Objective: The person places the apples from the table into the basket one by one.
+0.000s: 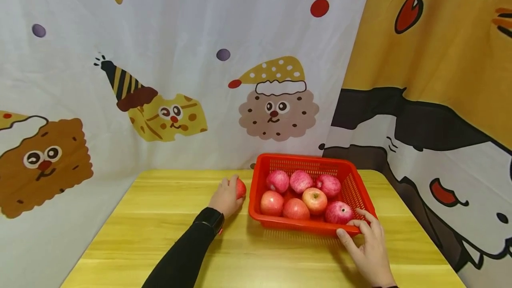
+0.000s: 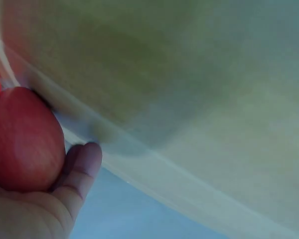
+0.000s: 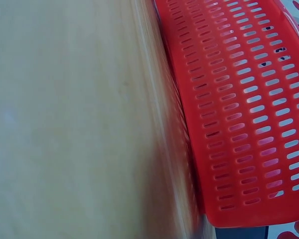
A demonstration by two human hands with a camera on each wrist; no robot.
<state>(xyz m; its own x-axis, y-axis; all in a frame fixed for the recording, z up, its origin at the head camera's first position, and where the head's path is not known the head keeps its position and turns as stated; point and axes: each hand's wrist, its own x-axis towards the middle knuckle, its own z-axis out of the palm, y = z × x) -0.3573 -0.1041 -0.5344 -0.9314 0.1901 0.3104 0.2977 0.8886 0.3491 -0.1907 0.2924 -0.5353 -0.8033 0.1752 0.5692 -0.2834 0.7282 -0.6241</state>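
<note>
My left hand [image 1: 226, 198] holds a red apple [image 1: 241, 188] low over the table, left of a red plastic basket [image 1: 294, 224]. The left wrist view shows that apple [image 2: 25, 142] resting against the palm with fingers curved around it. At the basket's front right corner, my right hand [image 1: 371, 249] grips the rim, thumb outside and fingers over the edge. Several pink and red apples [image 1: 314, 201] lie inside the basket. In the right wrist view the slotted basket wall [image 3: 239, 114] fills the right side, and only a bit of fingertip shows at the bottom corner.
The yellow wood-grain table [image 1: 168, 199] runs up to a cartoon-printed curtain [image 1: 180, 34] at the back. A small red patch [image 1: 221, 231] shows beside the left wrist, mostly hidden by the arm. Another printed curtain [image 1: 440, 123] hangs on the right.
</note>
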